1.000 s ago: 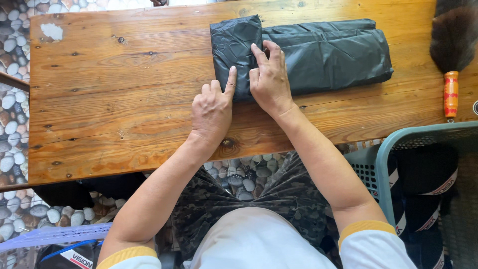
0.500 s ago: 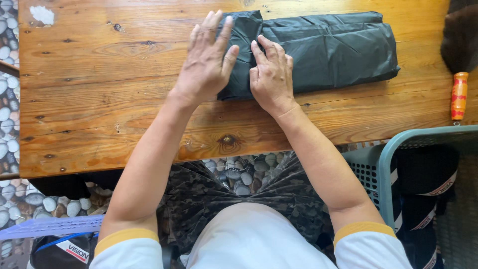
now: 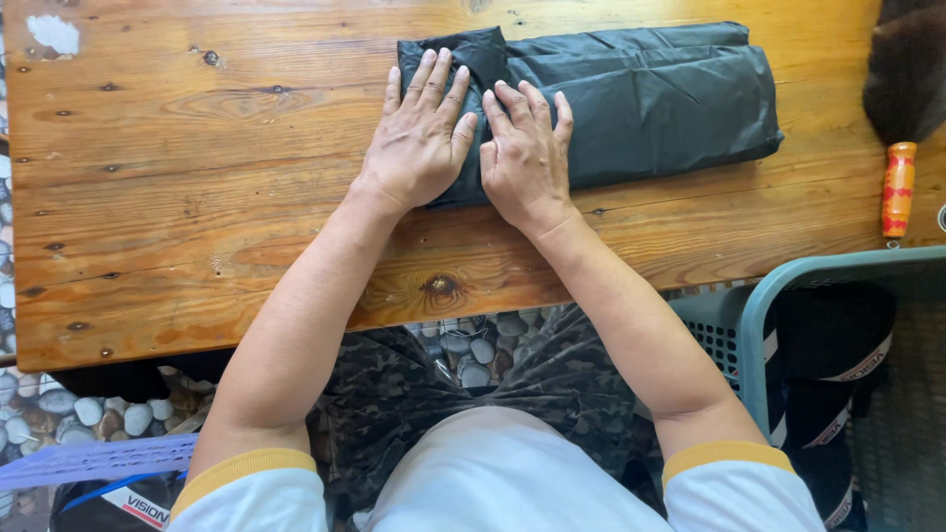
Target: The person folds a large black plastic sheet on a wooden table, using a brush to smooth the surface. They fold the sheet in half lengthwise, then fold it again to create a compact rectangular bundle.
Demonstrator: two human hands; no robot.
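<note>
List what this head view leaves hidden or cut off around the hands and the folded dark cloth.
- Left end of the folded dark cloth: covered by the left hand and right hand lying flat on it.
- What lies inside the cloth's folds: hidden by its top layer.
- Duster: its dark head is cut by the right and top edges.
- Basket: cut by the right and bottom edges; its dark contents are unclear.

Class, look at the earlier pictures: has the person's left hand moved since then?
Yes. The left hand has moved up from the bare wooden table onto the folded dark fabric, and now lies flat beside the right hand.
</note>
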